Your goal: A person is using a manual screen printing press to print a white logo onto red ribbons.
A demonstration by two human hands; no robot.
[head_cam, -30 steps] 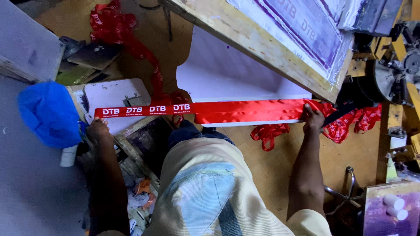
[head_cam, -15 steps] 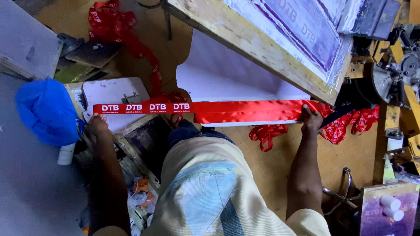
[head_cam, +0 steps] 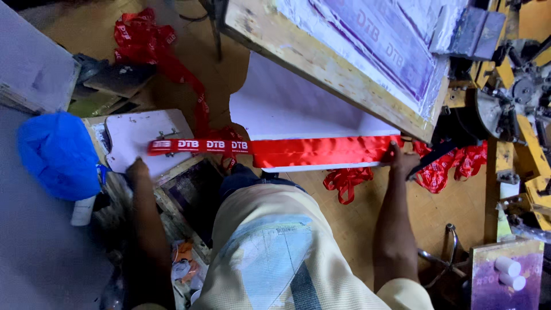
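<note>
A long red ribbon with white printed lettering on its left part lies stretched across a white printing board. My left hand rests at the ribbon's left end on a small white board; I cannot see whether it grips the ribbon. My right hand presses down on the ribbon's right end, under the raised wooden screen-printing frame.
A blue cloth bundle lies at the left. Heaps of red ribbon lie on the floor at the top left and at the right. Yellow machine parts stand at the right. A metal stool base is at the lower right.
The ribbon and both hands hold almost the same place; the view has shifted slightly.
</note>
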